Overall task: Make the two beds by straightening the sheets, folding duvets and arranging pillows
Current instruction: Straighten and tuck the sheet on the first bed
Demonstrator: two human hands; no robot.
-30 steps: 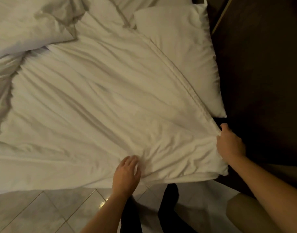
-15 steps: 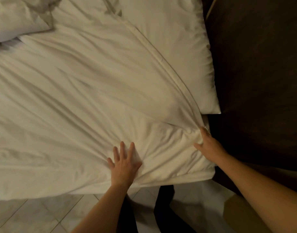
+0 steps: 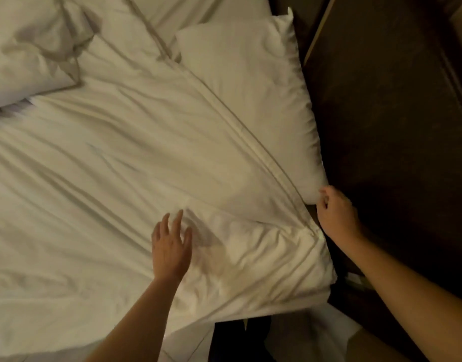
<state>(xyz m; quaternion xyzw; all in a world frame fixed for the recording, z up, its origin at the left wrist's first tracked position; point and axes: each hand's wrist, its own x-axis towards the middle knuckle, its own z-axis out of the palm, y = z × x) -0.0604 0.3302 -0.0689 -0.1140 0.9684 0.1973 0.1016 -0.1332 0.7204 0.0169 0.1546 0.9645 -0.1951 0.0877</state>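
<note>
A white duvet (image 3: 114, 184) lies spread over the bed, creased, with its hemmed edge running diagonally to the near right corner. A white pillow (image 3: 250, 100) rests at the head end on the right, against the dark headboard. A second rumpled pillow or bundle of bedding (image 3: 28, 56) sits at the upper left. My left hand (image 3: 171, 250) lies flat on the duvet near the front edge, fingers spread. My right hand (image 3: 335, 214) hovers at the pillow's near corner beside the duvet's corner, fingers loosely curled; it appears to hold nothing.
A dark brown headboard or wall panel (image 3: 394, 126) fills the right side. Pale floor tiles (image 3: 316, 333) and dark trouser legs show below the bed's front edge.
My left hand has slid forward over the duvet, smoothing it. My right hand has let go of the duvet corner and moved up to the pillow's near corner.
</note>
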